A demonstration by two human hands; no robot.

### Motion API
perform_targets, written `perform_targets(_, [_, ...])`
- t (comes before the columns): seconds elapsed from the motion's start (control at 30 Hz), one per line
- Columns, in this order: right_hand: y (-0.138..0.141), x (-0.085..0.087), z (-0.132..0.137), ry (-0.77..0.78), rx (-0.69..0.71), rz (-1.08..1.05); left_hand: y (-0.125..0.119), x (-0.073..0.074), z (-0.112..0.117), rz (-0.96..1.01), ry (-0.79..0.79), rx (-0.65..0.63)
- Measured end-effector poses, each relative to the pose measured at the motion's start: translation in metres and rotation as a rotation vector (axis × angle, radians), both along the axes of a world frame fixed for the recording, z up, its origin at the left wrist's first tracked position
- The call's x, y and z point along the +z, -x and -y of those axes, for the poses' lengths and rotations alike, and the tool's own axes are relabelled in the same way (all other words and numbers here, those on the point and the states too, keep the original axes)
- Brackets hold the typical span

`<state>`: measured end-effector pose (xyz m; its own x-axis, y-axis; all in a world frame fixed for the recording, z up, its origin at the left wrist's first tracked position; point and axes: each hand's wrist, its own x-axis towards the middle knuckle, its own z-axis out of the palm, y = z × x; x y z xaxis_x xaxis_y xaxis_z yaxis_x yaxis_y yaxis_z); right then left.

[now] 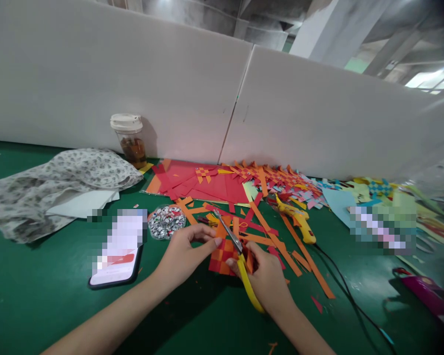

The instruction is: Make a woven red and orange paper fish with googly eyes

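Between my two hands is a woven paper piece in a red and orange checker pattern, with loose orange strip ends at its top. My left hand pinches its upper left edge between thumb and fingers. In my right hand is a pair of scissors with yellow handles, its blades pointing up and left across the weave. The right fingers also touch the paper's right side, where folded orange strips show. Loose orange strips and red scraps lie just beyond the hands.
A yellow glue gun with a black cord lies to the right. Left are a round case of googly eyes, a phone, a patterned cloth and a lidded cup. Woven paper fish pile against the white partition.
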<state>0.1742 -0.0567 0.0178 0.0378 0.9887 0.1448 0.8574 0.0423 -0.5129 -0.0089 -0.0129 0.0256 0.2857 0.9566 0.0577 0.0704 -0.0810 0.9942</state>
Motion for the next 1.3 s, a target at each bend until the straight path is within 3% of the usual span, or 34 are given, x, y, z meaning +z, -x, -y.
perform_targets(0.27, [-0.006, 0.001, 0.000, -0.019, -0.060, -0.091, -0.002, -0.002, -0.001, 0.034, 0.104, -0.035])
perform_targets(0.5, [-0.017, 0.003, -0.007, 0.011, -0.149, 0.026, 0.009, 0.003, -0.011, 0.166, 0.158, 0.113])
perform_targets(0.73, [-0.013, 0.005, -0.006, 0.079, -0.098, 0.097, 0.013, 0.010, -0.013, 0.190, 0.149, 0.110])
perform_targets(1.3, [-0.009, 0.008, -0.003, 0.035, -0.044, 0.048, 0.010, 0.009, -0.009, 0.132, 0.125, 0.052])
